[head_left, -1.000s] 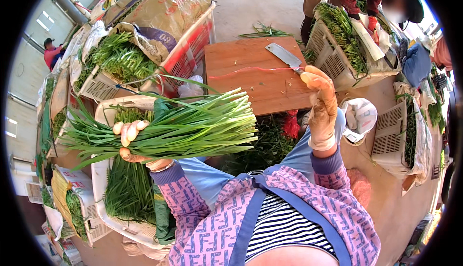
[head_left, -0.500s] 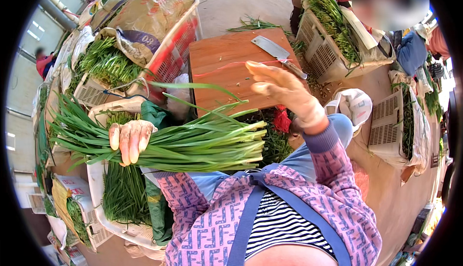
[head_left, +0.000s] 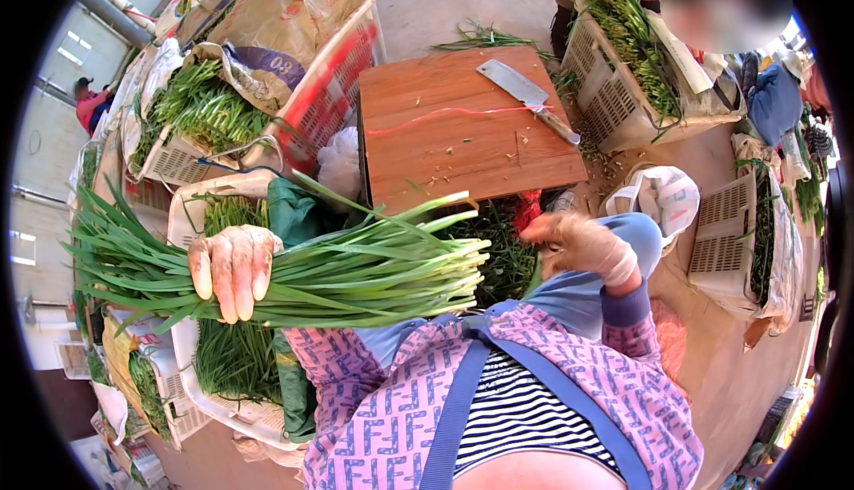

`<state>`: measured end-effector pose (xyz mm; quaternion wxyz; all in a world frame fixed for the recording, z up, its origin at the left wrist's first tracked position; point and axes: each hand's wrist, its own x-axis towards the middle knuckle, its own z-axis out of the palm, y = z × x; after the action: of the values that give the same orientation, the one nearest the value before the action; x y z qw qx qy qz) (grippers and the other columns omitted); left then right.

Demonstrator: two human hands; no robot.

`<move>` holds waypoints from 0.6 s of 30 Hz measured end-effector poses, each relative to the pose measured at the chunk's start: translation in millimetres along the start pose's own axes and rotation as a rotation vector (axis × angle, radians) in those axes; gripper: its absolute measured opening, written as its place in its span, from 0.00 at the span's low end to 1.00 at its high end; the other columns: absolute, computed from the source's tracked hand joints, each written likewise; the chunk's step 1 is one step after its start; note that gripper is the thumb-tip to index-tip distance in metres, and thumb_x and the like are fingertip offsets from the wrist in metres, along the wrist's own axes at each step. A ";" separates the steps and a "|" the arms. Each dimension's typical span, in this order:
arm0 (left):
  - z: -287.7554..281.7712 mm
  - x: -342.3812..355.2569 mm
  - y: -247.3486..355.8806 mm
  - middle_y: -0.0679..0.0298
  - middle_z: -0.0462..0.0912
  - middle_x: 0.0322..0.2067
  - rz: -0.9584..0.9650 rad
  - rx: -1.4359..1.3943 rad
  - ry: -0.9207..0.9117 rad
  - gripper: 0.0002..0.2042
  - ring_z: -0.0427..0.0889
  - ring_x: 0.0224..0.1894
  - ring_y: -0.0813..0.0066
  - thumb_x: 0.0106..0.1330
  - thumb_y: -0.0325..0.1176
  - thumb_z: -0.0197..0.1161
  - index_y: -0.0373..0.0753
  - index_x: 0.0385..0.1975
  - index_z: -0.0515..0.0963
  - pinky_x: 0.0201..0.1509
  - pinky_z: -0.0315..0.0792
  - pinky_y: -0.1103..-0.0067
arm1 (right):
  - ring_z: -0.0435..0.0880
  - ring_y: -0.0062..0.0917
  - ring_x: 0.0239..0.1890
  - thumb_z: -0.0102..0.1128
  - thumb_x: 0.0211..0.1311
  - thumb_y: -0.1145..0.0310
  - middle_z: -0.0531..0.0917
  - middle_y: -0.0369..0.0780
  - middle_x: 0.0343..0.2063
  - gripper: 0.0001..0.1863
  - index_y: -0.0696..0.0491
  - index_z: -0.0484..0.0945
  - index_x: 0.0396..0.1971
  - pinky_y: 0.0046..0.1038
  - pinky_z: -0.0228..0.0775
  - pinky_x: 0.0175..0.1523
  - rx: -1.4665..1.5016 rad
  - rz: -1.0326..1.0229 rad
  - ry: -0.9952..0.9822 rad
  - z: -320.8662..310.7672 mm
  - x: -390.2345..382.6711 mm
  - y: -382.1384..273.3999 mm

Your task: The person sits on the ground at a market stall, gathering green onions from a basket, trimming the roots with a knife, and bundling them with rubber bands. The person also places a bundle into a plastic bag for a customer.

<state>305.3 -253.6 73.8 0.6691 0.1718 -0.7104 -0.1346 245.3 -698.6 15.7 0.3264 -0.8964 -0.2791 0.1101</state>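
Observation:
A long bunch of garlic chives (head_left: 374, 272) lies crosswise in front of me, pale cut ends to the right and leaf tips to the left. My left hand (head_left: 233, 269) is closed round its leafy part, above a white crate (head_left: 185, 348) of chives. My right hand (head_left: 583, 245) is over my right knee, apart from the cut ends, its fingers curled and blurred. Whether it pinches anything I cannot make out. Close to it is a red bundle (head_left: 527, 209) under the board's edge. A thin red tie (head_left: 427, 118) stretches across the wooden board (head_left: 445, 165), near a cleaver (head_left: 516, 85).
Loose greens (head_left: 507, 254) lie below the board. Large crates of greens stand at left (head_left: 334, 72) and right (head_left: 592, 72), with another crate (head_left: 722, 232) farther right. A white bag (head_left: 663, 201) sits beside my knee. Other people are at the far edges.
My right hand has come down from above the board to beside my knee, and its spread fingers have curled. The chives, still in my left hand, have shifted slightly left.

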 end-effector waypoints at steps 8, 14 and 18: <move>-0.7 13.5 -3.8 0.64 0.86 0.29 -0.010 0.026 -0.003 0.03 0.85 0.32 0.74 0.69 0.28 0.52 0.44 0.34 0.66 0.40 0.76 0.81 | 0.80 0.28 0.35 0.59 0.62 0.66 0.82 0.39 0.28 0.07 0.53 0.82 0.34 0.29 0.71 0.44 0.266 -0.263 0.315 12.7 93.5 -108.3; 19.2 1.0 17.9 0.65 0.86 0.30 0.055 0.087 0.026 0.03 0.85 0.33 0.75 0.72 0.30 0.46 0.44 0.35 0.67 0.44 0.75 0.82 | 0.74 0.19 0.28 0.48 0.71 0.61 0.75 0.30 0.23 0.11 0.51 0.75 0.37 0.22 0.66 0.37 1.668 -0.021 0.125 20.4 78.4 -104.6; 32.6 -7.7 9.2 0.66 0.86 0.29 0.199 0.129 0.143 0.03 0.85 0.31 0.76 0.71 0.29 0.45 0.43 0.37 0.67 0.44 0.75 0.82 | 0.61 0.12 0.15 0.49 0.70 0.58 0.64 0.23 0.11 0.12 0.50 0.75 0.35 0.19 0.45 0.21 1.864 -0.349 0.179 24.8 68.4 -74.4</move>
<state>272.6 -243.3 68.5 0.7158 0.1524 -0.6814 -0.0088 260.1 -599.5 43.8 0.9417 -0.2262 -0.1830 0.1690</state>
